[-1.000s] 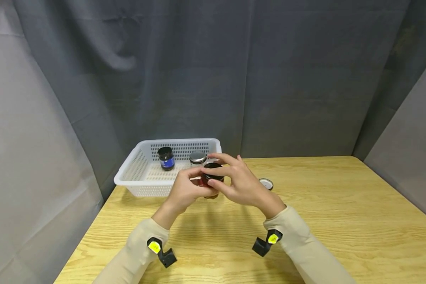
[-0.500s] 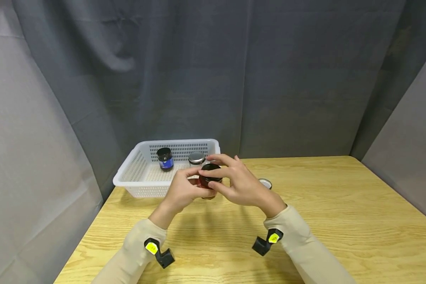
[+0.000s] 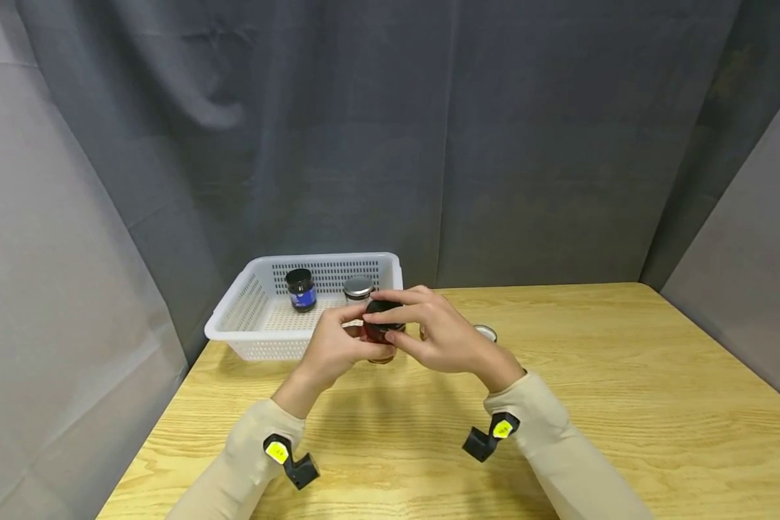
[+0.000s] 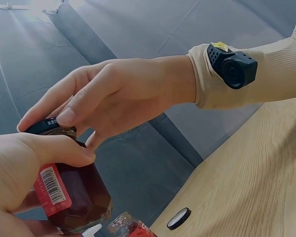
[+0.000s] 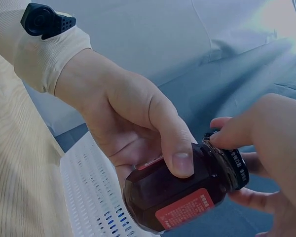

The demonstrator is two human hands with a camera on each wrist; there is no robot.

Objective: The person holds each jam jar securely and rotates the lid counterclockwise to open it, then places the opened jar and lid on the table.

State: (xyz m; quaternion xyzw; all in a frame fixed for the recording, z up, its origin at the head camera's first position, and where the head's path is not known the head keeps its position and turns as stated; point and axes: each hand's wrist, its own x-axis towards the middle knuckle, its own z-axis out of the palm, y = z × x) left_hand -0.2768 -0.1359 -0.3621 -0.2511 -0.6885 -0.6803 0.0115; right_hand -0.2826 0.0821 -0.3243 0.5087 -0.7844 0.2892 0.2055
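Above the table, in the head view, my left hand [image 3: 338, 341] grips a jar of dark red contents around its body. The jar [image 4: 84, 190] has a red label with a barcode in the left wrist view. My right hand [image 3: 445, 332] holds the black lid [image 3: 383, 312] from above, thumb on the near side and fingers across the top. The right wrist view shows the lid [image 5: 234, 165] on the jar's mouth and the left thumb pressed along the glass. Much of the jar is hidden by fingers in the head view.
A white perforated basket [image 3: 260, 336] stands back left, holding a black-lidded jar with a blue label [image 3: 302, 297] and a silver-lidded jar [image 3: 358, 287]. Behind my right hand a loose lid [image 3: 486, 333] lies on the wooden table [image 3: 591, 375]. A lidless red-labelled jar [image 4: 130, 227] shows low in the left wrist view.
My right hand has shifted slightly, and its index finger has come down closer to the black lid. The left hand keeps its grip on the jar, nearly still.
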